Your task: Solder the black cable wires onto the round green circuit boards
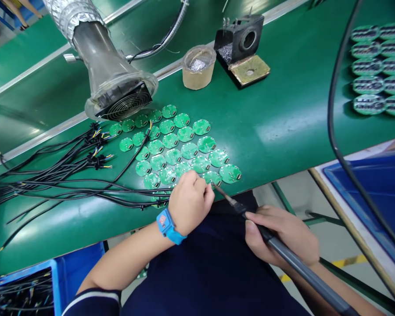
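"Green benchtop [299,79] stretches left to right. What are your hands doing?"

"My right hand [283,230] is closed round the soldering iron [296,262], its tip at the near edge beside my left hand [191,199]."

"And the left?"

"Curled tight, thumb against forefinger; I can't tell what's inside. Green circuit boards [170,140] lie in rows beyond it, black cables [11,192] to the left."
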`<control>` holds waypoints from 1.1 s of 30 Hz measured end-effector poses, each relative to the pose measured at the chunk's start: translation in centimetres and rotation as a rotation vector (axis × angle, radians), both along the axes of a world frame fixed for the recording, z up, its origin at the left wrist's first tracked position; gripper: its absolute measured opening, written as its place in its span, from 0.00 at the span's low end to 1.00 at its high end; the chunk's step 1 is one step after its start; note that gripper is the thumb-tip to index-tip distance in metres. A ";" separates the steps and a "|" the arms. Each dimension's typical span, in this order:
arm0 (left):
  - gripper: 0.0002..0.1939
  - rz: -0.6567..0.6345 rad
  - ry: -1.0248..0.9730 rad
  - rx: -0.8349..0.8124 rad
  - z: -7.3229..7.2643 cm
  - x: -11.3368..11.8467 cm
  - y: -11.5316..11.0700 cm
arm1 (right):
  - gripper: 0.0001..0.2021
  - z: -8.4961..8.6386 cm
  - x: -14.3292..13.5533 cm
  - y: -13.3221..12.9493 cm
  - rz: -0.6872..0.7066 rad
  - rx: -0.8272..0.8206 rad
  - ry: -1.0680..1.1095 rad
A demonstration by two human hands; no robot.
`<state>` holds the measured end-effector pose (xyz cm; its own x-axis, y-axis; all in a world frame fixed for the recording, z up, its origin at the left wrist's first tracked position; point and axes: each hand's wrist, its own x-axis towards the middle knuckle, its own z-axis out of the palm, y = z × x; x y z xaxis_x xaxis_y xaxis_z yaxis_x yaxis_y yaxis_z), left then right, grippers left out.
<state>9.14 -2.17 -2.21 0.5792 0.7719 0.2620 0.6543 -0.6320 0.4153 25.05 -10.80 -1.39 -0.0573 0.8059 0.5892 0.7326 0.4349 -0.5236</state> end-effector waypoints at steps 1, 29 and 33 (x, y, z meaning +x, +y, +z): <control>0.10 0.011 0.002 -0.011 0.0 0.0 0.0 | 0.09 0.0 0.0 0.0 -0.003 -0.003 0.010; 0.08 0.081 -0.008 -0.329 1.2 0.3 1.0 | 0.09 -1.4 0.7 0.2 -0.070 -0.021 0.154; 0.08 0.079 0.016 -0.331 1.2 0.5 1.3 | 0.10 -2.3 1.0 -0.3 -0.190 0.007 0.343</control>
